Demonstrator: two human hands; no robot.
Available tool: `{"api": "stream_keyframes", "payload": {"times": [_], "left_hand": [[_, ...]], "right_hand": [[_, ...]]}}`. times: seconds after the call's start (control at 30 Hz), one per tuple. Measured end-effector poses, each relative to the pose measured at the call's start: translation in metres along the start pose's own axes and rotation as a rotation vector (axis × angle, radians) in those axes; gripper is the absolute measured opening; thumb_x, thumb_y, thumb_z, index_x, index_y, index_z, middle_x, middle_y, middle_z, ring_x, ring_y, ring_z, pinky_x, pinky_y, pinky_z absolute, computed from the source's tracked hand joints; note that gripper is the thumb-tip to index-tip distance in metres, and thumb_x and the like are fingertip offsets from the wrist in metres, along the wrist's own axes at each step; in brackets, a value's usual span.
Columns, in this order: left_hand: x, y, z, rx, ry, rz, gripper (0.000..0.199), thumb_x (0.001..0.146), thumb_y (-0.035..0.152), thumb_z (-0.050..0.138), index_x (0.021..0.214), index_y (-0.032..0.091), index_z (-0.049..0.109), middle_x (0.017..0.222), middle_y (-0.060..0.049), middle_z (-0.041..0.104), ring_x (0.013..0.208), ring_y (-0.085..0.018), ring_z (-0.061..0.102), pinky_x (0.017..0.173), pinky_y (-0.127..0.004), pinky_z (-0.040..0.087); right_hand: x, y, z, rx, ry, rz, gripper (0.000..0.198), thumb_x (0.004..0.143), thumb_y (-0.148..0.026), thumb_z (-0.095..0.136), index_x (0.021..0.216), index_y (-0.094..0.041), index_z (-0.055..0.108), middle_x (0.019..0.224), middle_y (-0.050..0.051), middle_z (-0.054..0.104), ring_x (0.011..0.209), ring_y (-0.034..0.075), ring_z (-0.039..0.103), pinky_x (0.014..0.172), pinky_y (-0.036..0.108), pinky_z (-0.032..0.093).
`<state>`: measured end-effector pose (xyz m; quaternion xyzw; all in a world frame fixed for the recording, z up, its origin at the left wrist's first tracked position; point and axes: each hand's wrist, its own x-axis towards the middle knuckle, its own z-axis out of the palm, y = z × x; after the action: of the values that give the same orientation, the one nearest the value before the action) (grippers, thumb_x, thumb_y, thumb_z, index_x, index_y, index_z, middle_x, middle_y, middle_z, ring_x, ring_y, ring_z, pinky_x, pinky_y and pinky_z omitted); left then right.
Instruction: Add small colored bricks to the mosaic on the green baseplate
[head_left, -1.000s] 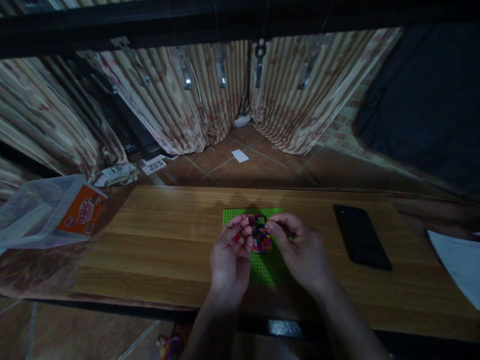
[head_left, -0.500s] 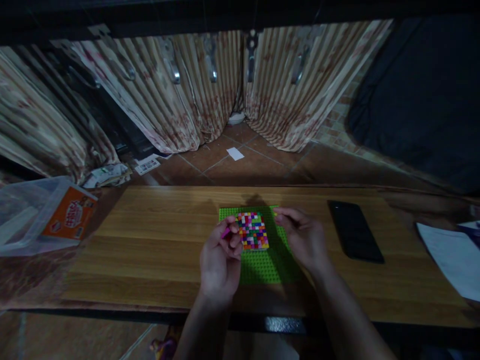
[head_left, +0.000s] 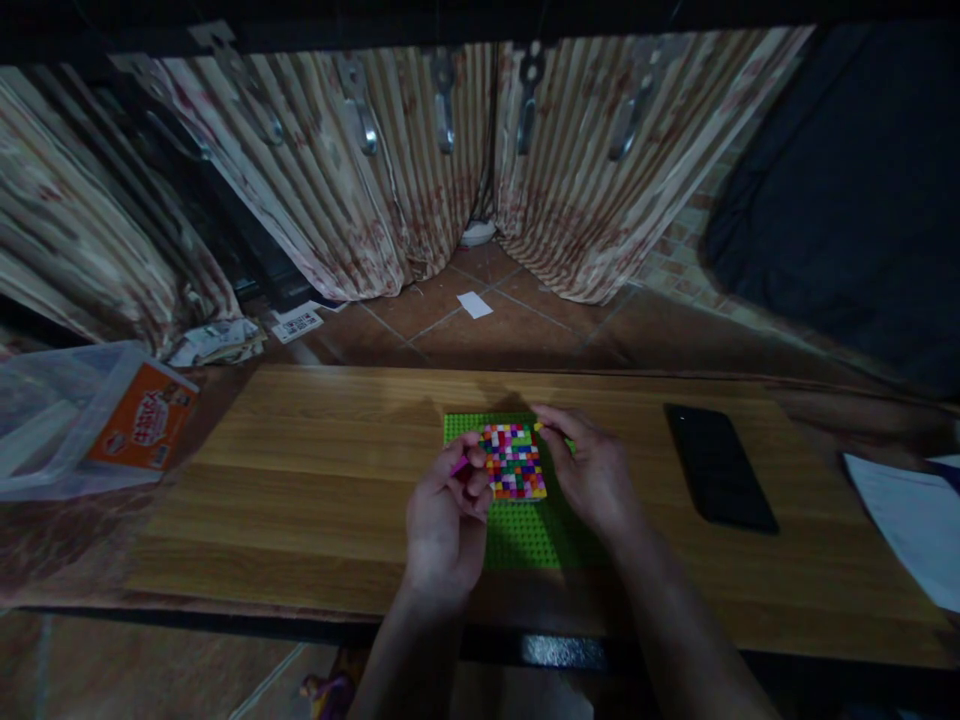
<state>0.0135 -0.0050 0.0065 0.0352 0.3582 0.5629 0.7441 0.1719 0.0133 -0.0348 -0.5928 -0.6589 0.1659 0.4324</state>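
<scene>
A green studded baseplate lies on the wooden table. On it sits a square block of small multicoloured bricks, with some green showing between bricks near its top. My left hand is at the block's left side, fingers curled around a magenta piece; its full shape is hidden. My right hand is at the block's upper right, thumb and forefinger pinching a small yellow brick just above the plate.
A black phone lies right of the baseplate on the table. To the left is a clear plastic bin with an orange label. White papers are at the far right. Striped curtains hang behind.
My right hand has moved left with the yellow brick, closer to the block's upper right corner. My left hand keeps its hold on the magenta piece. The view has shifted slightly.
</scene>
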Motion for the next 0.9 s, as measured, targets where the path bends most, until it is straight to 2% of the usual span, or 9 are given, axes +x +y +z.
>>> {"api": "stream_keyframes", "payload": {"times": [0.27,0.47,0.7,0.9], "left_hand": [[0.001,0.000,-0.001,0.009,0.019,-0.001,0.008,0.084,0.013,0.053,0.084,0.010,0.061,0.068,0.002,0.048,0.050,-0.004,0.035,0.042,-0.015,0.027],[0.002,0.000,-0.002,0.009,0.019,-0.013,0.008,0.083,0.016,0.055,0.086,0.010,0.060,0.069,0.002,0.048,0.049,-0.004,0.035,0.042,-0.015,0.027],[0.002,0.000,-0.002,0.017,0.023,-0.015,0.009,0.082,0.015,0.055,0.085,0.010,0.061,0.069,0.001,0.049,0.050,-0.004,0.036,0.042,-0.015,0.028],[0.003,-0.001,-0.003,0.011,0.024,-0.023,0.009,0.083,0.015,0.054,0.085,0.010,0.062,0.068,0.001,0.049,0.049,-0.003,0.036,0.043,-0.015,0.028]], "right_hand": [[0.001,0.001,0.004,0.007,-0.044,-0.022,0.028,0.091,-0.020,0.050,0.113,-0.023,0.067,0.111,0.006,0.071,0.103,0.021,0.066,0.092,0.037,0.053],[0.001,0.002,0.002,0.079,-0.045,0.042,0.027,0.091,-0.024,0.051,0.112,-0.023,0.068,0.114,0.005,0.071,0.105,0.020,0.065,0.094,0.036,0.051],[0.000,0.008,0.008,0.259,0.018,0.173,0.022,0.087,-0.030,0.058,0.104,-0.024,0.072,0.106,0.004,0.073,0.099,0.020,0.068,0.091,0.037,0.052],[0.004,0.012,0.010,0.405,0.043,0.263,0.021,0.080,-0.028,0.064,0.097,-0.022,0.074,0.095,0.004,0.076,0.090,0.020,0.069,0.086,0.037,0.053]]}}
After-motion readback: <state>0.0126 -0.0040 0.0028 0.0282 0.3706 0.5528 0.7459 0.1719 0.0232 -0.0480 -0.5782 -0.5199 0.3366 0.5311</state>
